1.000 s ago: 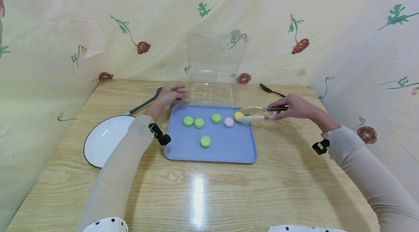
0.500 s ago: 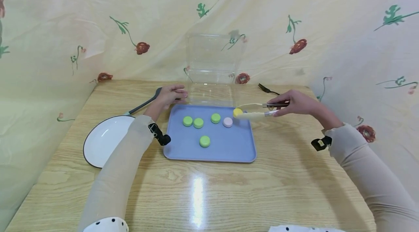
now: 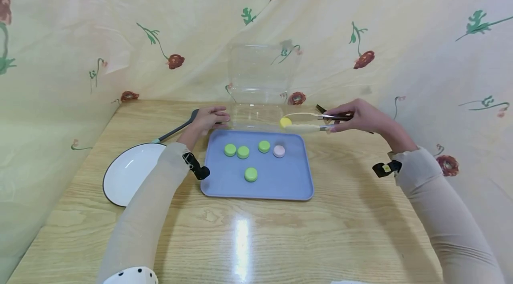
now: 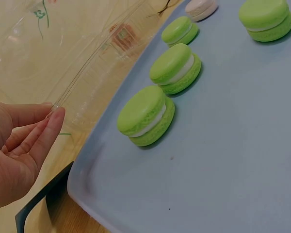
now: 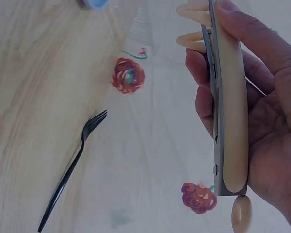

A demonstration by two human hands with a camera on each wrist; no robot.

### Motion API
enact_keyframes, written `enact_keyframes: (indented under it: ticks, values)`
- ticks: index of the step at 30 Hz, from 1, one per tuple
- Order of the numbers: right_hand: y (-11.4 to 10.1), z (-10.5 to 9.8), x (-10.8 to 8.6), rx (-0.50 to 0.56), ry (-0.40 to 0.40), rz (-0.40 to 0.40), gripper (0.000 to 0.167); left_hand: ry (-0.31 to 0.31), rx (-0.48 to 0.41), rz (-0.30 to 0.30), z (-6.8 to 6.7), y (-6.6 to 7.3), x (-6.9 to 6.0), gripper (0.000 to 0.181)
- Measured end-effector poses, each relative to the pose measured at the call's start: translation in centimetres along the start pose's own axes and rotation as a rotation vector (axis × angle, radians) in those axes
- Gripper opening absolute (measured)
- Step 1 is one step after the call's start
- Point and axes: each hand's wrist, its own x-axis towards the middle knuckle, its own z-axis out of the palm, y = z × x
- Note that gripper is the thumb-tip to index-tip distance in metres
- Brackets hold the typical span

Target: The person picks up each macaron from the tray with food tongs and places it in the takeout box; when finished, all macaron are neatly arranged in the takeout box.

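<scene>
The right hand (image 3: 358, 117) grips a pair of tongs (image 3: 304, 128), whose tips hold a yellow macaron (image 3: 285, 123) above the tray's back right edge, beside the clear box. In the right wrist view the hand (image 5: 276, 92) has its fingers round the tongs (image 5: 235, 111). The left hand (image 3: 208, 119) pinches the left edge of the open clear plastic box (image 3: 256, 117); the left wrist view shows thumb and fingertips of this hand (image 4: 24, 141) on its rim. On the blue tray (image 3: 280, 181) lie several green macarons (image 3: 251, 174) and one pale pink macaron (image 3: 278, 151).
At the left is a white dish (image 3: 128, 172) with a dark rim, and behind it a dark-headed utensil (image 3: 174, 131) lies beside the left hand. A black fork (image 5: 72, 167) lies on the table, partly behind the right hand in the head view. A flowered cloth hangs behind.
The right hand and tongs have lifted the yellow macaron off the tray and moved it back and slightly left, towards the clear box. The left hand has stayed in place.
</scene>
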Motion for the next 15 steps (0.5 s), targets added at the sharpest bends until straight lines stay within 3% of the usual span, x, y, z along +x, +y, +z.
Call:
enact_keyframes:
  ticks: [15]
  values:
    - [-3.0,1.2,3.4,0.053,0.14,0.014,0.049,0.019,-0.048,0.016,-0.1,-0.5,0.1,0.056]
